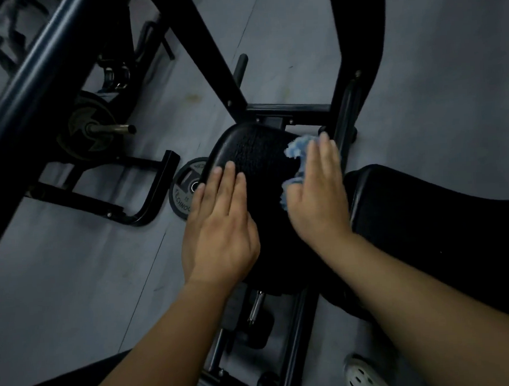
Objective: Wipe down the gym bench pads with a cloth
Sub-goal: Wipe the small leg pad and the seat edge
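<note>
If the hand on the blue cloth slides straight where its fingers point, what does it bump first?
Probably the black frame bar just past the pad. The right hand points straight at it, though the bar may sit lower than the pad.

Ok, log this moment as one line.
stage: wiping seat pad | right hand: flat on blue cloth | left hand: flat on pad's left side
</note>
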`<action>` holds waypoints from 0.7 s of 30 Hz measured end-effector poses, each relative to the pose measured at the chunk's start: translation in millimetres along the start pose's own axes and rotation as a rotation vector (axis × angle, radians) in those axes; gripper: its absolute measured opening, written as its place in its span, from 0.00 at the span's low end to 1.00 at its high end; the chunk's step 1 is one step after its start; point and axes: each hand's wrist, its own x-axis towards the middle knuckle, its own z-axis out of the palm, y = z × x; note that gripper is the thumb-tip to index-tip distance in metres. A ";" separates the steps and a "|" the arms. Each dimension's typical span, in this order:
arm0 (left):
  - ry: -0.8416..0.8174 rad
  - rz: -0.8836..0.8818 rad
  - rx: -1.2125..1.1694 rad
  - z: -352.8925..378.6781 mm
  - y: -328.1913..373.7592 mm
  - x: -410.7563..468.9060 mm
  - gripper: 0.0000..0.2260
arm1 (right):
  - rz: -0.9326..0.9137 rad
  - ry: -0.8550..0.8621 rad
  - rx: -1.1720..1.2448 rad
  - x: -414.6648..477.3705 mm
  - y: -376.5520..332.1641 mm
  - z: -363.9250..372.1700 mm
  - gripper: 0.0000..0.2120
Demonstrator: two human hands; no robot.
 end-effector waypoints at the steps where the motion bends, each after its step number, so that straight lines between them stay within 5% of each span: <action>1: 0.005 0.001 -0.002 0.3 -0.2 -0.4 0.28 | -0.020 0.010 -0.025 -3.8 -8.6 3.6 0.34; 6: -0.006 0.023 -0.069 -2.1 -4.5 0.0 0.27 | -0.527 -0.220 -0.082 -79.8 37.1 -5.6 0.32; 11: 0.023 -0.023 -0.204 -21.0 -20.1 -5.5 0.27 | -0.151 -0.046 -0.003 23.8 -25.1 2.5 0.30; 17: -0.006 -0.156 -0.329 -38.9 -43.7 -20.4 0.28 | -0.619 -0.324 0.116 -57.9 -50.6 24.3 0.30; 21: -0.005 -0.022 -0.365 -28.9 -22.6 -20.7 0.25 | -0.399 -0.419 0.331 -46.7 -37.8 1.6 0.33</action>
